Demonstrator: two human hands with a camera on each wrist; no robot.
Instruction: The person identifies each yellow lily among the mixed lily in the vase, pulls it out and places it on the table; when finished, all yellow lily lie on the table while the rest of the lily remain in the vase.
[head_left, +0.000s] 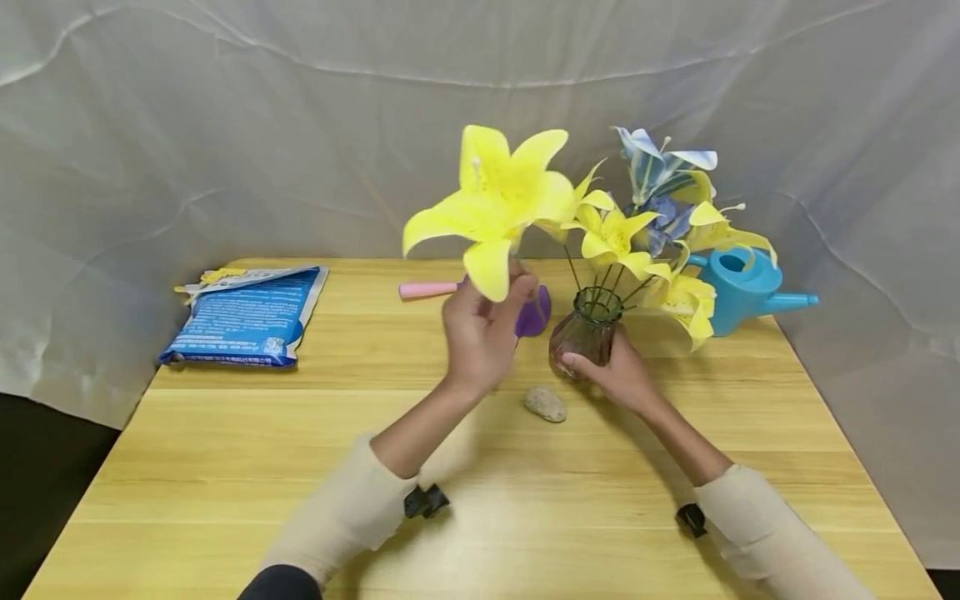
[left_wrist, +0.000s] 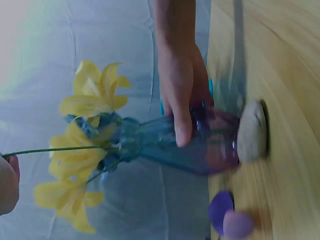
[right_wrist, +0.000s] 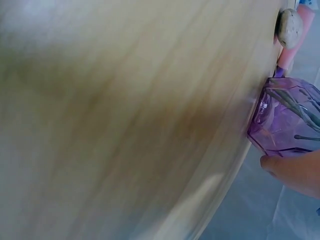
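Note:
My left hand (head_left: pixel 480 333) pinches the stem of a large yellow artificial lily (head_left: pixel 498 200), held up to the left of the vase. In the left wrist view the green stem (left_wrist: pixel 55 150) runs from the fingers toward the vase's neck; whether its end is inside I cannot tell. My right hand (head_left: pixel 622 375) grips the glass vase (head_left: pixel 581 342), thumb on its near side, and it stands on the table. Several yellow lilies (head_left: pixel 615 237) and blue flowers (head_left: pixel 652 167) lean out of its mouth. Through the purple glass, stems (right_wrist: pixel 290 107) show in the right wrist view.
A grey stone (head_left: pixel 545 404) lies in front of the vase. Behind the left hand is a purple-headed shovel (head_left: pixel 534 312) with a pink handle. A blue watering can (head_left: pixel 742 287) stands at the right. The blue packet (head_left: pixel 243 321) lies at the left on the wooden table (head_left: pixel 570 533).

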